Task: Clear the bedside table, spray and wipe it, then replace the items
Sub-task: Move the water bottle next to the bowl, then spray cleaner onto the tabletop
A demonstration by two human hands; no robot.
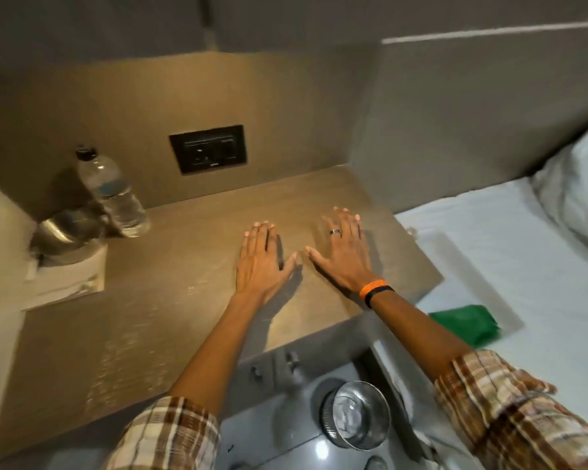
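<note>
The brown bedside table [170,300] fills the middle of the view. My left hand [260,257] and my right hand [342,254] lie flat on its right half, palms down, fingers spread, holding nothing. At the table's back left corner stands a clear plastic water bottle [112,195] with a dark cap. Beside it a metal cup or bowl [65,232] rests on folded white paper [65,279]. A green cloth [464,323] lies on the bed to the right.
A black socket panel [208,149] is set in the wall behind the table. The bed [506,266] with a white sheet and a pillow [577,188] borders the right side. Below the table's front edge a metal bin [355,413] stands on the grey floor.
</note>
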